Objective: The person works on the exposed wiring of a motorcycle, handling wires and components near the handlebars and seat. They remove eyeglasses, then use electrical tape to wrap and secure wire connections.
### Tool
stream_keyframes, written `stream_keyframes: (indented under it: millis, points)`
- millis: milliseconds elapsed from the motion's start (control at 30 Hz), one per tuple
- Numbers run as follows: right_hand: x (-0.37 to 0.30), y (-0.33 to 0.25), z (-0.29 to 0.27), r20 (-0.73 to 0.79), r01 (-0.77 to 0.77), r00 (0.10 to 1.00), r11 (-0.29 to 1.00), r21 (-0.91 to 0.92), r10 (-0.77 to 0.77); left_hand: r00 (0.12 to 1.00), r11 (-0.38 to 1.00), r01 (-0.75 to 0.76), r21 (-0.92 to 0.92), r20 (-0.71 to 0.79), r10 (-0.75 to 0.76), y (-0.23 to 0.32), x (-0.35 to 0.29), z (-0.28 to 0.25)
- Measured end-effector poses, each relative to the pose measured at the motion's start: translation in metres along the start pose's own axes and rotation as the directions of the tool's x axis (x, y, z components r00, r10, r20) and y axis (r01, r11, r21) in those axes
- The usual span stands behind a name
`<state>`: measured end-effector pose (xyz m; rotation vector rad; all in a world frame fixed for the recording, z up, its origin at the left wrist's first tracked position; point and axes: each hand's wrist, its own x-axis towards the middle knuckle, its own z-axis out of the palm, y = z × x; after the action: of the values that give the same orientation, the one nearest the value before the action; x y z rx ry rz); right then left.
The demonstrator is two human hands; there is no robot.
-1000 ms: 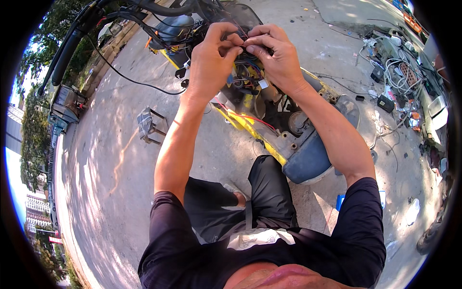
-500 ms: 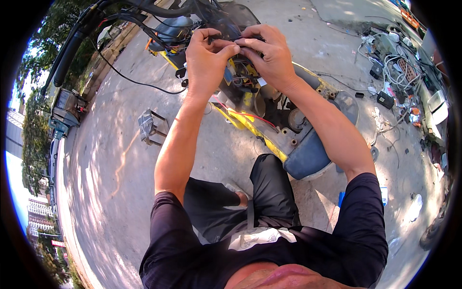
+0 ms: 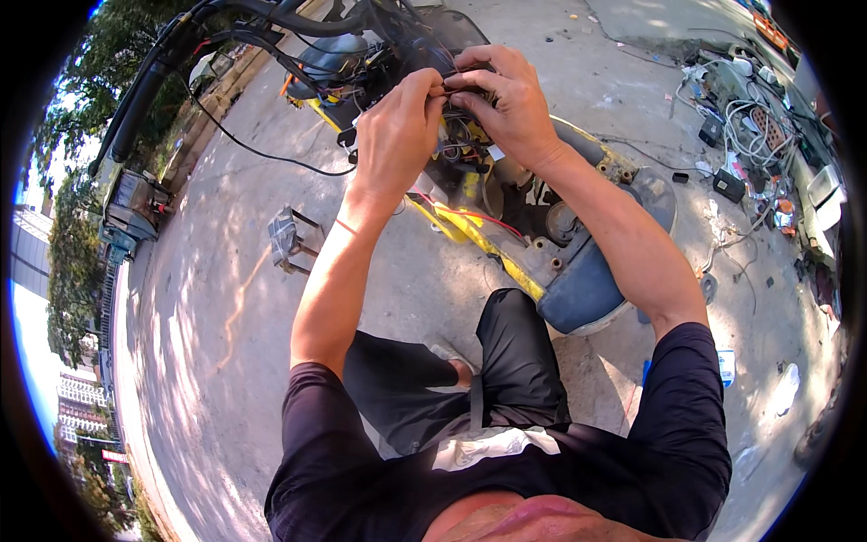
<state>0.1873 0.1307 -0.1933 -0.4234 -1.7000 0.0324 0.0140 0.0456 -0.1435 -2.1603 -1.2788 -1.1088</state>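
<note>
Above the opened body of a yellow-framed scooter (image 3: 513, 271), my two hands meet with their fingertips almost touching. My left hand (image 3: 397, 140) is closed in a pinch, its back turned up. Opposite it, my right hand (image 3: 510, 104) pinches with thumb and forefinger. A thin dark reddish wire (image 3: 447, 57) runs down to the fingertips and seems held by both; its end is hidden by the fingers. Bundled wiring (image 3: 465, 135) shows just below my hands. A red cable (image 3: 488, 219) lies along the yellow frame.
A black handlebar (image 3: 135, 104) with hanging cables reaches out at upper left. Left of my knees, a small stool (image 3: 287, 239) stands on the concrete. Tangled pale cables (image 3: 759, 122), black boxes and scraps lie along the right side. My legs are beside the scooter's dark blue rear part (image 3: 582, 298).
My left hand has turned over and moved slightly right, so its back now faces up and its fingers are more closed. My right hand stays nearly in place.
</note>
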Motion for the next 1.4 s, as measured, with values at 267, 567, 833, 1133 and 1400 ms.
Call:
stream_keyframes:
  millis: [267, 567, 833, 1133, 1400]
  points:
    - [0.000, 0.001, -0.004, -0.028, -0.005, 1.000, 1.000, -0.013, 0.005, 0.912, 0.860, 0.410, -0.303, 0.105, -0.398, -0.006, 0.009, -0.007]
    - [0.006, -0.003, -0.005, 0.019, 0.127, 0.992, 0.989, -0.079, -0.126, 0.863, 0.698, 0.498, -0.514, 0.216, -0.456, -0.004, 0.018, -0.007]
    - [0.008, -0.007, 0.005, -0.054, 0.236, 0.968, 0.961, -0.145, -0.246, 0.775, 0.540, 0.625, -0.564, 0.369, -0.513, -0.010, 0.026, -0.021]
    - [0.007, 0.004, 0.012, -0.059, 0.032, 0.998, 0.998, 0.061, -0.028, 0.840, 0.522, 0.525, -0.672, 0.308, -0.448, -0.014, 0.017, -0.026]
    - [0.005, -0.004, 0.011, 0.005, -0.220, 0.975, 0.956, 0.193, 0.223, 0.804, 0.403, 0.554, -0.728, 0.342, -0.487, -0.022, 0.014, -0.029]
